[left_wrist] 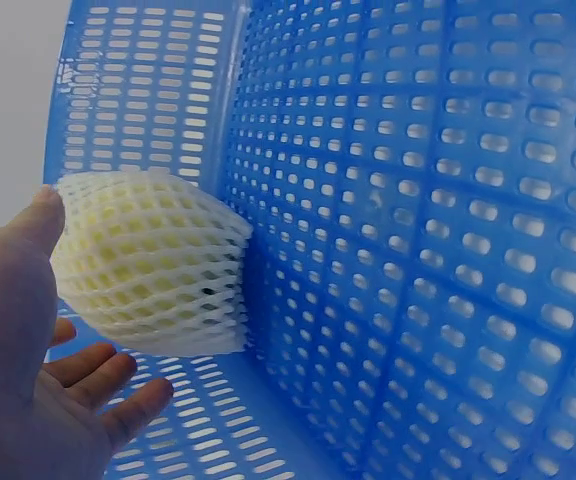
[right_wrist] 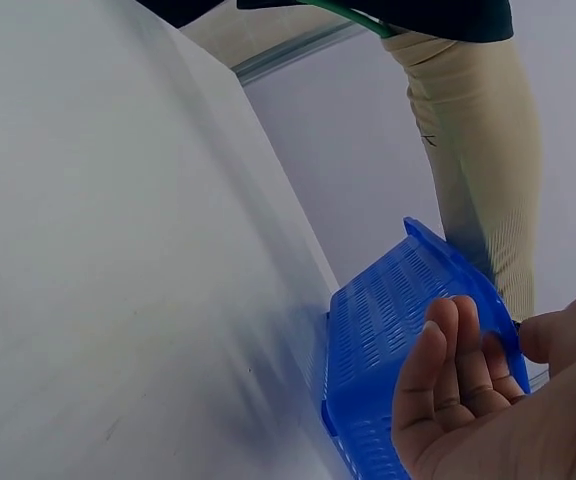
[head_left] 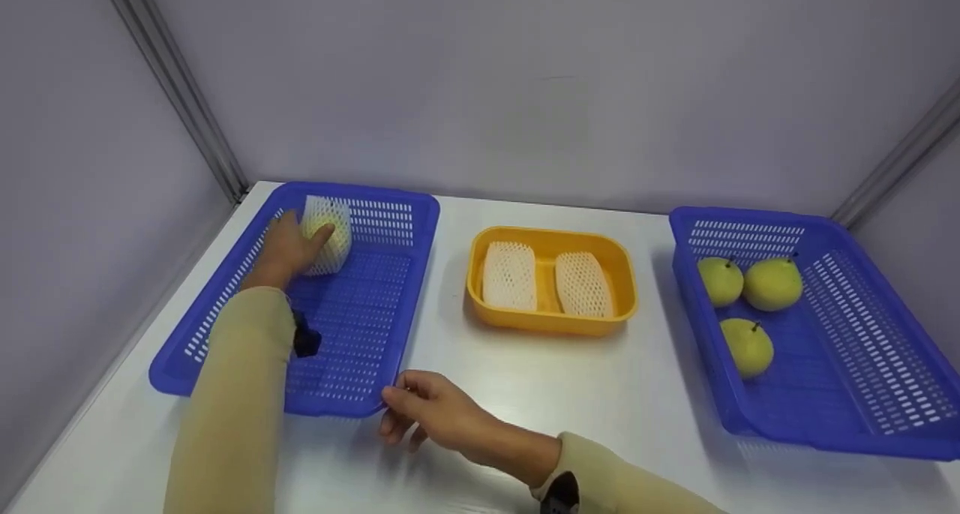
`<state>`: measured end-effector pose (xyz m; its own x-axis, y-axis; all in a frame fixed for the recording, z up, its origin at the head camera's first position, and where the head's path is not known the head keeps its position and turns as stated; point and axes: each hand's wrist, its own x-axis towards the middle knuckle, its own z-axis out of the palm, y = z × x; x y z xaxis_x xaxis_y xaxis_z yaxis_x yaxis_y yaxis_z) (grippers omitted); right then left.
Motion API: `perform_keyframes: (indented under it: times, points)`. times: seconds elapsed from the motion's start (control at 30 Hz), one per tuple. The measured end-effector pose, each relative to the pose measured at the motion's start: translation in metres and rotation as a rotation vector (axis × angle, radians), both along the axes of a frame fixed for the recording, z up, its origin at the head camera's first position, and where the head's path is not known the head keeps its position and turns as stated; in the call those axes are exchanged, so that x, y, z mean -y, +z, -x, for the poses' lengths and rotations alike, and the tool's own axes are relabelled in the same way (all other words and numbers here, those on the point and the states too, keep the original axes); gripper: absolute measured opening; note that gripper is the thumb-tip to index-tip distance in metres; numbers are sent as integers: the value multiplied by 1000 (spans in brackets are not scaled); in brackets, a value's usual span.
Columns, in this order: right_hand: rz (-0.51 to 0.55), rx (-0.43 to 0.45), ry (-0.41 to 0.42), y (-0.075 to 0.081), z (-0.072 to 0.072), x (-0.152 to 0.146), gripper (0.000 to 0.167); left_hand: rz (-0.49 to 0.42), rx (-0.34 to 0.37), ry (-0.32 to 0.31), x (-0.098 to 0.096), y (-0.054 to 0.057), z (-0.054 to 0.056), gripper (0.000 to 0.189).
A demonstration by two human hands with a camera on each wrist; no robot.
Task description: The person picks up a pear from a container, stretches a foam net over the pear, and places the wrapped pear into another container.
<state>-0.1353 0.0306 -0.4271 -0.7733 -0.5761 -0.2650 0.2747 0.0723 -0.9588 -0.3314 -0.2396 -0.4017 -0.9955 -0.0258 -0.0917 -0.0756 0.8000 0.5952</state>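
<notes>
A yellow-green pear in a white foam net sleeve [head_left: 330,247] lies in the far left corner of the left blue basket [head_left: 409,326]. My left hand [head_left: 289,247] is beside it, thumb against the net. In the left wrist view the fingers [left_wrist: 103,380] are spread and loosely bent, and the netted pear [left_wrist: 148,265] rests against the basket's slotted walls. At the near right corner of that basket, my right hand [head_left: 442,416] pinches the rim between thumb and forefinger. The right wrist view shows the basket's outer wall [right_wrist: 368,330] behind the curled fingers.
A yellow tray [head_left: 551,320] in the middle holds two flat white foam net sleeves [head_left: 510,278]. To the right, another blue basket [head_left: 832,394] contains three bare pears [head_left: 772,283]. Pale panels [head_left: 525,86] enclose the white table [head_left: 555,394] behind and at the sides.
</notes>
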Motion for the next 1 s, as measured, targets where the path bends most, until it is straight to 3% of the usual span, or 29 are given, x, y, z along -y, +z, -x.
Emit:
perform_keyframes:
  times: [0.13, 0.3, 0.53, 0.67, 1.0]
  points:
    - [-10, -4, 4, -1, 0, -5, 30, -16, 10, -5, -2, 9, -2, 88]
    - [-24, -37, -4, 2, 3, -17, 30, -19, -31, -45, -6, 24, -4, 85]
    - [-15, -97, 8, 13, 8, -39, 26, -45, -110, -98, -15, 51, -10, 81]
    - [-9, -145, 15, 21, 12, -54, 28, -55, -112, -132, -25, 67, -15, 80]
    - [1, -201, -34, 40, 19, -89, 24, -148, -160, -240, -56, 99, -36, 72]
